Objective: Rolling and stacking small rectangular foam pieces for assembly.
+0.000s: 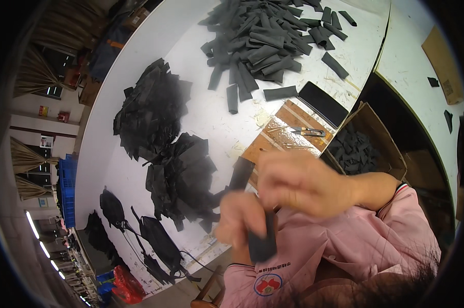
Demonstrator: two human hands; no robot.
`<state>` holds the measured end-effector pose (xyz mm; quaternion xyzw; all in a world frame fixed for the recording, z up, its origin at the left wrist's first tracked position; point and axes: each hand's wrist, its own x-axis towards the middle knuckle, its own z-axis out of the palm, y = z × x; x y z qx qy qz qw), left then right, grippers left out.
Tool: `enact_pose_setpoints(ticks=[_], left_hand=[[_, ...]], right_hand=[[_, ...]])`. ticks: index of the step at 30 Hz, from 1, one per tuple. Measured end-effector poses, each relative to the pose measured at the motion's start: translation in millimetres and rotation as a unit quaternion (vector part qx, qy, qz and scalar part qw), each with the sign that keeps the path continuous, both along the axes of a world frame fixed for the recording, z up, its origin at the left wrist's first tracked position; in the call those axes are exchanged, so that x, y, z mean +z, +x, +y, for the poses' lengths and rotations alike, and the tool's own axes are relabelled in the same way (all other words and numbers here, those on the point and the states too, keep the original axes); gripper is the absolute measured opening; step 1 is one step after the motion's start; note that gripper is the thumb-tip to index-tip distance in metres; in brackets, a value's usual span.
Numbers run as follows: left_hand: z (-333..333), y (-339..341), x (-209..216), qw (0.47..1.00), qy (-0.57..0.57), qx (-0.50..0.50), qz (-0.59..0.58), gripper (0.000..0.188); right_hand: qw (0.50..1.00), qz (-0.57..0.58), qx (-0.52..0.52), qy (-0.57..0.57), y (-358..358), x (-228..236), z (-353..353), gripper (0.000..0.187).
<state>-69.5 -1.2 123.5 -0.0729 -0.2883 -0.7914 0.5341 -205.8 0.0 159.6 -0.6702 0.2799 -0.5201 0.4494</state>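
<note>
My left hand (235, 219) is closed around a dark grey fabric piece (263, 242), which hangs down in front of my pink shirt. Just above and to the right of it, my right hand (306, 185) is curled, its fingers bent inward and blurred by motion. Whatever those fingers grip is hidden. Behind the hands lies a brown board (288, 115) bearing a pair of thread snips (310, 132) and thin rods. Another dark fabric strip (241, 173) rests at the table edge beside my hands.
Rolled dark fabric tubes (263, 43) are heaped at the far side. Flat black pieces (152, 110) are piled left. A black phone (323, 104) lies by the board. A cardboard box (396, 154) of small dark pieces stands right. Black bags (160, 236) lie on the left.
</note>
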Motion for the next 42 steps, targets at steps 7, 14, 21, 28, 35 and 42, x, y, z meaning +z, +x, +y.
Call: enact_pose_setpoints(ticks=[7,14,21,28,35,42], left_hand=[[-49.0,8.7,-62.8,0.902,0.39,-0.187,0.017,0.028],[-54.4,6.5,-57.6,0.846,0.493,-0.132,0.153,0.033],[-41.1,11.0,-92.9,0.91,0.402,-0.1,0.01,0.033],[-17.9,-15.5,-37.6,0.934,0.141,0.087,-0.316,0.034],[-16.8,-1.6,-75.9,0.922,0.186,0.071,-0.331,0.034],[-28.4,-1.7,-55.0,0.788,-0.077,0.33,-0.514,0.027]], right_hand=[[0.92,-0.108,0.005,0.376,-17.8,-90.4,-35.8,0.022],[0.906,-0.073,0.054,0.413,-17.2,-91.7,-57.6,0.021],[0.905,-0.089,0.094,0.406,-20.1,-111.4,-49.9,0.026],[0.924,-0.073,0.142,0.347,-32.7,-105.0,-59.2,0.028],[0.935,-0.037,0.104,0.336,-22.2,-123.8,-49.7,0.026],[0.947,0.048,0.008,0.318,-23.5,-113.4,-46.8,0.027]])
